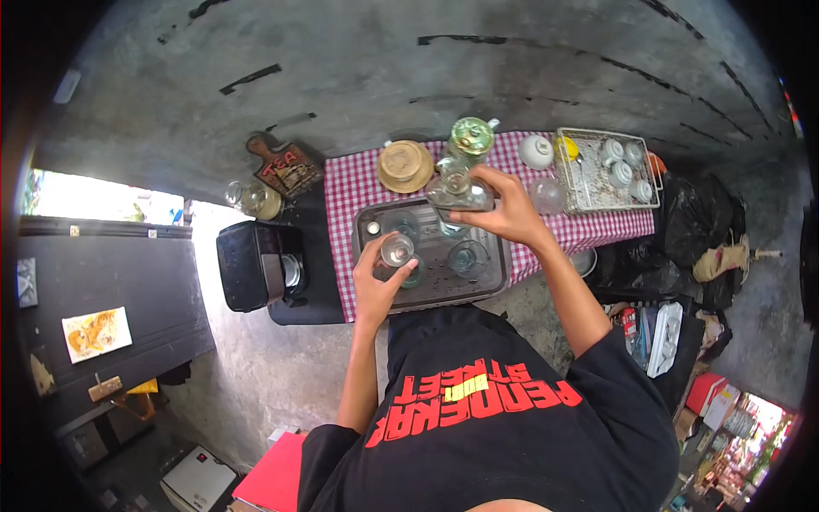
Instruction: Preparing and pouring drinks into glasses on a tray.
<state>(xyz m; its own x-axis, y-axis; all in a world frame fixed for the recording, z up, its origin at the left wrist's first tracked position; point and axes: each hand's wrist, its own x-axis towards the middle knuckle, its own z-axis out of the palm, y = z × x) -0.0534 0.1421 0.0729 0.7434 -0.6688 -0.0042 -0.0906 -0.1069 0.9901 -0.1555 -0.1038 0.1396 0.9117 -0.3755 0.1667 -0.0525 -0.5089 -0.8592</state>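
Note:
My left hand grips a small clear glass piece, round at the top, between thumb and fingers. It hangs over the left part of a dark serving tray. My right hand is shut on a clear glass bottle, tilted above the tray's back edge. Below the hands, glass cups stand on the tray, among them one at the right and one at the back left. A small white round item lies near the tray's left corner. Droplets dot the tray's surface.
The tray sits on a red-and-white checked cloth. Behind it stand a woven lidded pot, a green glass jar and a white bowl. A wire-rimmed tray with white cups is at right, a black appliance at left.

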